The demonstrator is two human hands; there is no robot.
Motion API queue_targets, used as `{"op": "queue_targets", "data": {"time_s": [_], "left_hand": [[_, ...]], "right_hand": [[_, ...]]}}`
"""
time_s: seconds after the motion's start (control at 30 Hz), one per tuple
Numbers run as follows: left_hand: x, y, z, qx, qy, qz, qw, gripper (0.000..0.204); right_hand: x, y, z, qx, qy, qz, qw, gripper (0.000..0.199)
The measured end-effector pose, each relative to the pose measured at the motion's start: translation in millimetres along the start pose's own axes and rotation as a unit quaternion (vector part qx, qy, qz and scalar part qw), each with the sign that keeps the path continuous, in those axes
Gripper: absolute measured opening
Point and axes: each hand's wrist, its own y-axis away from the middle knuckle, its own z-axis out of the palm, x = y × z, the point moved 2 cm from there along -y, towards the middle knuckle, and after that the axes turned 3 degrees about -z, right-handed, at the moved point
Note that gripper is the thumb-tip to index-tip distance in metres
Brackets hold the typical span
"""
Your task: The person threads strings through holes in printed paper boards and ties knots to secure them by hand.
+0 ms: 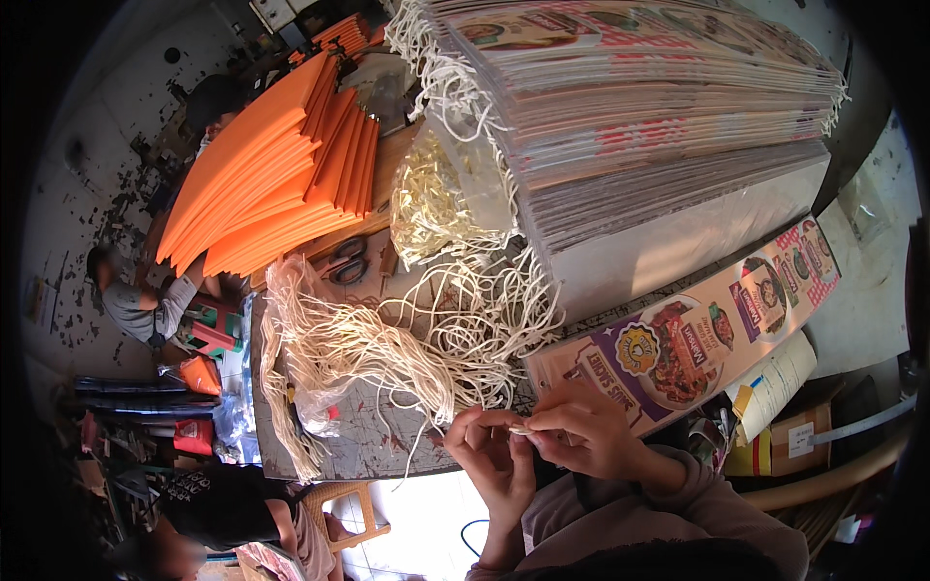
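Note:
My left hand (492, 463) and my right hand (589, 434) meet at the table's front edge, thumbs and fingertips pinched together. Between them is a short bit of white cord (520, 431); most of it is hidden by the fingers. Beneath and beyond my right hand lies a long printed card strip (620, 373) with food pictures, its near left corner close to the fingers. A large loose bundle of white cords (387, 351) spreads over the table to the left, partly in clear plastic.
A tall stack of printed strips (668, 116) with knotted cords fills the far right. Behind the cords are black-handled scissors (347, 263) and a clear bag of small gold-coloured pieces (426, 208). Orange folded sheets (281, 174) are piled at left. Two people sit beyond the table's left side.

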Motion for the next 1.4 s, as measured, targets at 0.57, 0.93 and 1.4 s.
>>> {"op": "queue_targets", "data": {"time_s": [0.57, 0.93, 1.4], "left_hand": [[0.1, -3.8, -19.0, -0.028, -0.194, -0.019, 0.980, 0.015], [-1.2, -1.9, -25.7, 0.011, -0.244, -0.038, 0.969, 0.009], [2.2, -5.5, -22.5, -0.002, -0.190, -0.088, 0.978, 0.017]], "right_hand": [[12.9, 2.6, -3.2, -0.039, -0.146, 0.124, 0.981, 0.014], [6.6, -1.5, -5.0, -0.068, -0.104, 0.133, 0.983, 0.017], [9.5, -3.8, -15.6, -0.031, -0.093, 0.168, 0.981, 0.015]]}}
